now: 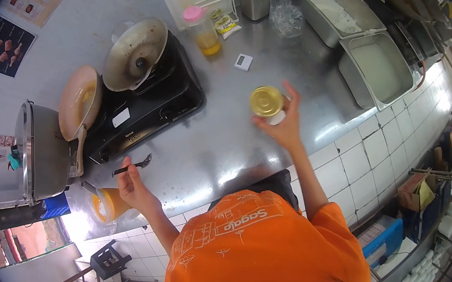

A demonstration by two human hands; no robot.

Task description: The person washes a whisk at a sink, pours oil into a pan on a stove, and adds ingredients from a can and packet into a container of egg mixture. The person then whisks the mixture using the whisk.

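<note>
My left hand is closed around a small spoon; its bowl points away from me and its dark handle end sticks out past the fingers. Beneath that hand is a clear tub with orange contents, by the counter's front edge. My right hand grips a can with a gold-coloured top from its right side, thumb and fingers around it. Whether the can rests on the steel counter or is lifted, I cannot tell.
A black portable stove carries a metal pan. Left of it are a second pan and a large lidded pot. A pink-lidded jar, a white timer and steel trays stand farther back.
</note>
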